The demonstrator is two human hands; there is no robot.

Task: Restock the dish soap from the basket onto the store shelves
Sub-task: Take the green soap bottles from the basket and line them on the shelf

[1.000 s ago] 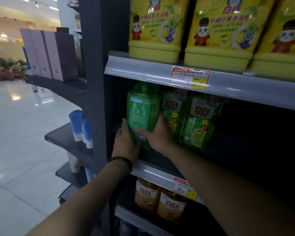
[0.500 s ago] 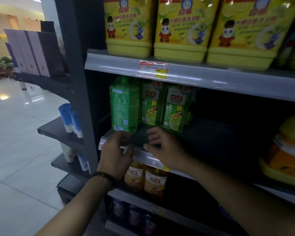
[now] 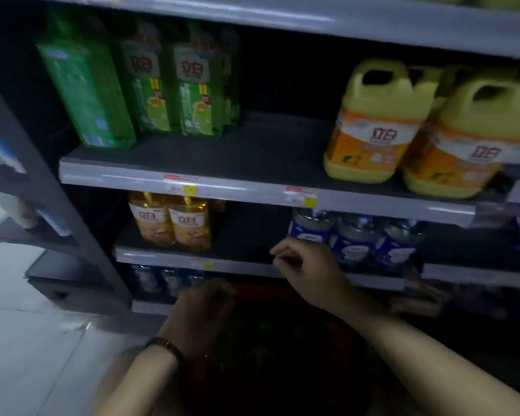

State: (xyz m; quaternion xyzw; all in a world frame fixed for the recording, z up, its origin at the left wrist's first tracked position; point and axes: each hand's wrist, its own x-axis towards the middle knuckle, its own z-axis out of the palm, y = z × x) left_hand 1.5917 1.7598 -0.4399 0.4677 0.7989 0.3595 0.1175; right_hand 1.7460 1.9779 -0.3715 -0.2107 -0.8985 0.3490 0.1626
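Note:
Three green dish soap bottles (image 3: pixel 87 91) stand in a row at the left of the middle shelf (image 3: pixel 252 178); the leftmost one shows its back label. Below, a red basket (image 3: pixel 339 334) sits on the floor in deep shadow, with dim green shapes inside it. My left hand (image 3: pixel 201 313), with a dark wristband, hovers over the basket's left rim, fingers curled and blurred; I cannot see anything in it. Higher up, in front of the lower shelf edge, my right hand (image 3: pixel 306 271) is loosely curled with nothing held.
Two big yellow jugs (image 3: pixel 376 124) stand at the right of the middle shelf. On the lower shelf are two orange bottles (image 3: pixel 174 223) and blue bottles (image 3: pixel 354 241). A dark upright post (image 3: pixel 57 205) bounds the unit on the left, with pale floor (image 3: pixel 27 355) beyond.
Both hands have let go of the green bottle and dropped from the middle shelf to the basket. The view has tilted down, so the top shelf's yellow tubs are out of sight.

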